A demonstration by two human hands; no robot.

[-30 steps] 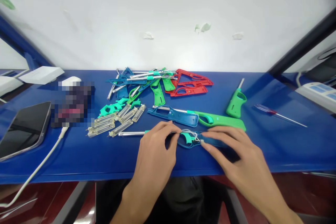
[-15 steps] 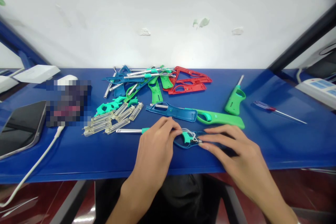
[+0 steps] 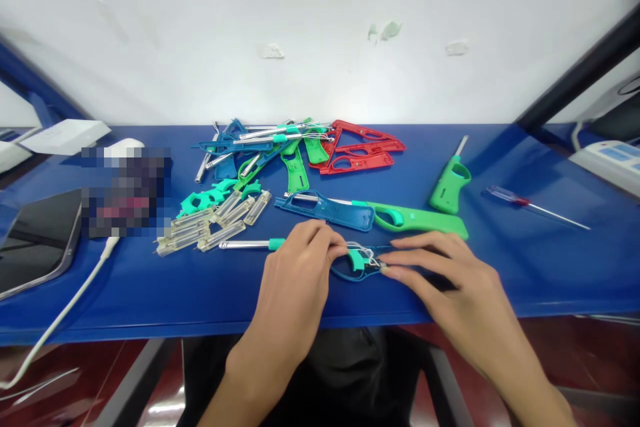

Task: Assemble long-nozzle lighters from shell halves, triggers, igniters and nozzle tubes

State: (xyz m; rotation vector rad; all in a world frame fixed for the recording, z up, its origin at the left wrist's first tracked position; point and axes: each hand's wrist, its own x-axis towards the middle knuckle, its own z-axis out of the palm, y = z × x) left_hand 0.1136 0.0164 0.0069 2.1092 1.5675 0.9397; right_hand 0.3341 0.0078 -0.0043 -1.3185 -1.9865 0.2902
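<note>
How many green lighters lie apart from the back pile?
2: the compact green lighter beside the screwdriver, and the long green lighter just beyond the right hand, partly covered by a blue half-shell.

And it's a smooth, glossy desk [image 3: 150, 293], shiny metal tube [image 3: 247, 245] near its front edge, clear plastic tanks [image 3: 223, 237] gleaming, red plastic shells [image 3: 357, 163] toward the back edge!

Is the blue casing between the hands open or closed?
Open: the blue casing has its turquoise trigger and white wires exposed.
</note>
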